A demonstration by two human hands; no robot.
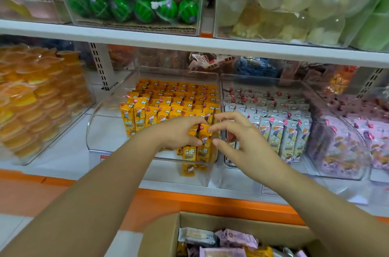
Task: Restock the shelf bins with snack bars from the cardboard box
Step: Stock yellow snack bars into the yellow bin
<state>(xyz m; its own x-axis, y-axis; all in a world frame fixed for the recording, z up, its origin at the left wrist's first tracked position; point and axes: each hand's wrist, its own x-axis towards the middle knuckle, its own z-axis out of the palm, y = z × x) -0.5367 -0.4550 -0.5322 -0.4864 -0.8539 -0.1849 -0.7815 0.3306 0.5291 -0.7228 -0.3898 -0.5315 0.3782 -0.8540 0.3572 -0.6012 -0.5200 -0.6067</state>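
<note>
The yellow bars [168, 107] stand on end in close rows inside the yellow bin [101, 128], a clear tub on the shelf [63, 162]. The rows fill the bin from its back wall forward and thin out toward its front left corner, where bare floor shows. The bars being worked on are a small upright clump at the bin's front right corner, their long axis running up and down and tipped slightly toward the viewer.

The left hand [179, 132] is on that clump. It reaches in over the bin's front wall with the palm turned down, and its fingers [193, 122] are curled over the tops of the bars while the thumb presses them from the near side. The right hand [240, 136] comes in from the right of the bin, above the wall it shares with the tub of white bars [273, 128]. Its fingers are loosely bent and spread, thumb and forefinger apart, their tips just beside the right edge of the clump and holding nothing that I can make out.

So the clump lies directly under the left fingers and just left of the right fingertips. The left hand is the nearer. Seating the bars seems to be a matter of pressing them down and back against the standing rows.

The cardboard box [160, 235] sits open below the bin's front, well apart from both hands, with mixed bars inside.
</note>
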